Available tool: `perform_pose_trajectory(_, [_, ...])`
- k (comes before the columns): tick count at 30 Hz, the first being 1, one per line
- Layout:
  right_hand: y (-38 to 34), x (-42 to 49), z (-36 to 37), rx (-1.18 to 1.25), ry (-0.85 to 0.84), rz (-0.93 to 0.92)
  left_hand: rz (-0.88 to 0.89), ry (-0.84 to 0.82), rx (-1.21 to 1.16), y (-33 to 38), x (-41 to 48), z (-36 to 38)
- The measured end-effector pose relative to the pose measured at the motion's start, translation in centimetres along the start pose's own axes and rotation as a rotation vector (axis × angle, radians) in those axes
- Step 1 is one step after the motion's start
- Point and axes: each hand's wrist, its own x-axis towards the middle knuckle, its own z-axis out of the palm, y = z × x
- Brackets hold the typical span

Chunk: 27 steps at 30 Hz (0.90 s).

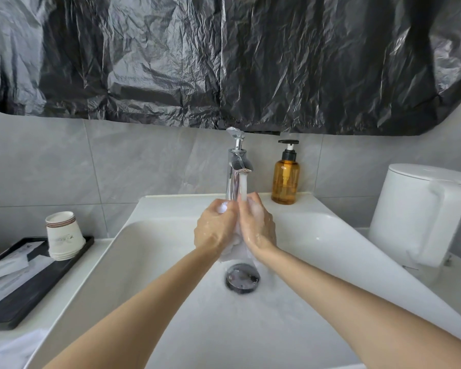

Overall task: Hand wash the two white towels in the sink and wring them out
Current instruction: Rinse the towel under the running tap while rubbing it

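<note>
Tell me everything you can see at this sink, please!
sink: one, white, middle
tap: one, silver, running, behind the sink
towel: one, white, held under the tap
cloth: one, white, bottom-left corner
drain plug: one, dark, sink bottom
soap bottle: one, amber, right of tap
tray: one, black, left
paper cups: one stack, white, on tray
kettle: one, white, right
plastic sheet: one, black, wall above
hands: two, soapy; left hand and right hand grip the towel

Glossy chrome tap (pixel 237 166), amber plastic bottle (pixel 285 182), crinkled black plastic sheet (pixel 224 62)
</note>
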Motion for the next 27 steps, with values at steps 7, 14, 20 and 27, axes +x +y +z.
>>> perform_pose_trajectory(7, [-0.4, -0.1, -0.4, 0.029, 0.051, -0.042, 0.062, 0.158, 0.111, 1.0, -0.2, 0.2])
perform_pose_trajectory(14, [-0.8, 0.7, -0.8, -0.103, -0.097, -0.070, 0.369, 0.072, 0.576, 0.6, 1.2, -0.4])
perform_pose_trajectory(20, [0.1, 2.4, -2.6, 0.073, -0.409, 0.004, 0.144, 0.029, 0.149, 0.0, 1.4, -2.0])
perform_pose_trajectory(27, [-3.0, 6.8, -6.0, 0.024, -0.228, -0.204, 0.048, 0.017, -0.103, -0.3, 1.9, -1.7])
